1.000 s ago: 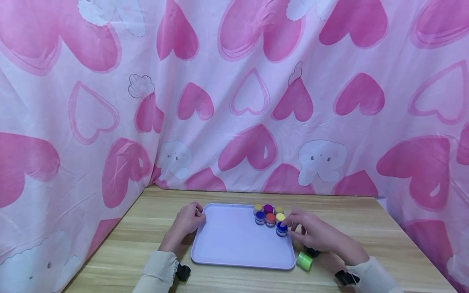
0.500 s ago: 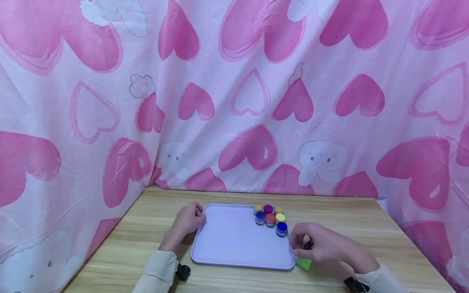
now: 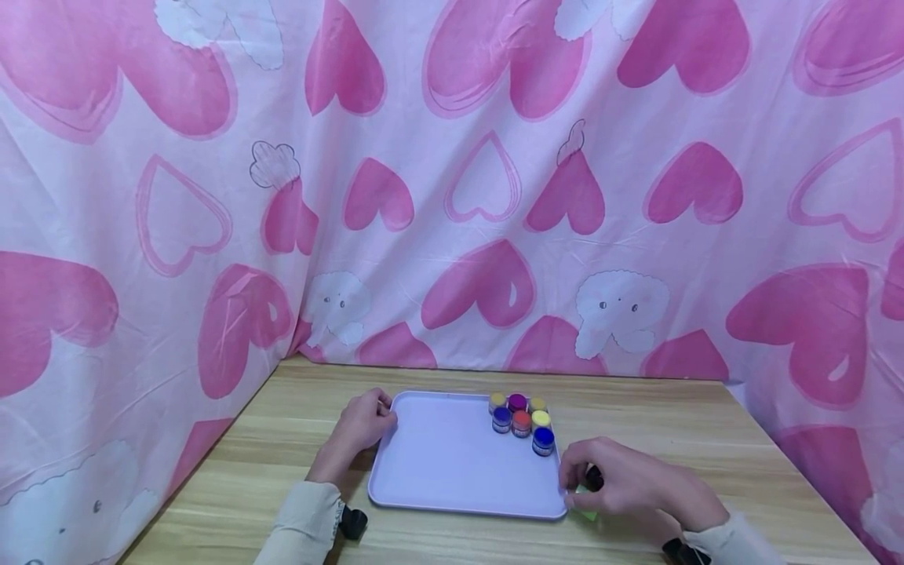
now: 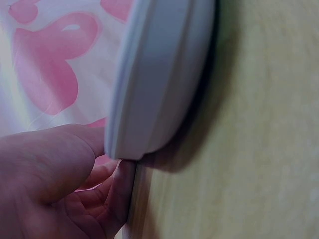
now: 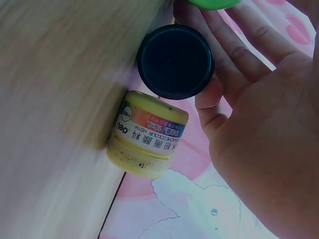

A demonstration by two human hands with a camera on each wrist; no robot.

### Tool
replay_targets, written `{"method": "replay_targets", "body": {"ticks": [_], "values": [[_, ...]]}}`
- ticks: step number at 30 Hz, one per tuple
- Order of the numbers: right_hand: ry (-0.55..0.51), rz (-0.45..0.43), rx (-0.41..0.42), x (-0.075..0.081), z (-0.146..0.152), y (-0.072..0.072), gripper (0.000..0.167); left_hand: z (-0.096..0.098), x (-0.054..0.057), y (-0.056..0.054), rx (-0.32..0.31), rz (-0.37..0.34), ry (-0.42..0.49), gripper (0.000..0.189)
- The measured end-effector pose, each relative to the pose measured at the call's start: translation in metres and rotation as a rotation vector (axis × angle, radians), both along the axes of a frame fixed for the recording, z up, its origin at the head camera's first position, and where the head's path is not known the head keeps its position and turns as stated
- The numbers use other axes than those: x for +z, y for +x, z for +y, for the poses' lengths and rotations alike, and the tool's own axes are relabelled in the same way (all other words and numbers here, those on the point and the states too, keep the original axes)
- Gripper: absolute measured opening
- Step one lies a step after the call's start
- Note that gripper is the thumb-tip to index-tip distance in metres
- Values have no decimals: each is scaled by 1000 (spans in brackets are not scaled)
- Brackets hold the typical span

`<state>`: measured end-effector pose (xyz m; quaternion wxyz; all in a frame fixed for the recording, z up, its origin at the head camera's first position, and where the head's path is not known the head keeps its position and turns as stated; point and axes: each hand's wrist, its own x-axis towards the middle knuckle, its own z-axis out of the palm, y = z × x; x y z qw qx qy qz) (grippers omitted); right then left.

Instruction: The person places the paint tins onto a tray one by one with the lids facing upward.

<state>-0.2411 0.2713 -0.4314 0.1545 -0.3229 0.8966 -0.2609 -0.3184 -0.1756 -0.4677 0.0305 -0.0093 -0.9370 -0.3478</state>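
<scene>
A pale lilac tray (image 3: 452, 471) lies on the wooden table. My left hand (image 3: 364, 424) grips its left rim near the far corner; in the left wrist view the thumb lies on the rim (image 4: 117, 124) and the fingers beneath. Beside the tray's right edge, my right hand (image 3: 613, 475) reaches over a green paint jar (image 3: 588, 515), mostly covered by the hand; its green end (image 5: 214, 3) shows by the fingers in the right wrist view. Whether the fingers hold it cannot be seen. Nearer that camera are a dark-lidded jar (image 5: 175, 62) and a yellow paint jar (image 5: 148, 134) on its side.
On the tray's far right part, small paint jars stand close together: several, among them purple (image 3: 518, 402), red (image 3: 521, 423), yellow (image 3: 541, 421) and blue (image 3: 543, 440) ones. A pink heart-patterned curtain (image 3: 487, 196) hangs behind the table (image 3: 297, 408) and at its sides.
My right hand has left the blue jar at the tray's right edge and moved down toward the near right corner, over the green jar. My left hand stays on the rim.
</scene>
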Motion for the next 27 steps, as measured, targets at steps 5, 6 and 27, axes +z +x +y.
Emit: {"method": "replay_targets", "body": {"ticks": [5,6,27], "values": [[3,-12,1,0,-1,0,10,1,0,0,-1,1,0,22],[1,-15,3,0,-1,0,10,1,0,0,-2,4,-2,22],[-40,23,-64,7,-2,-1,14,0,1,0,-4,6,-17,21]]}}
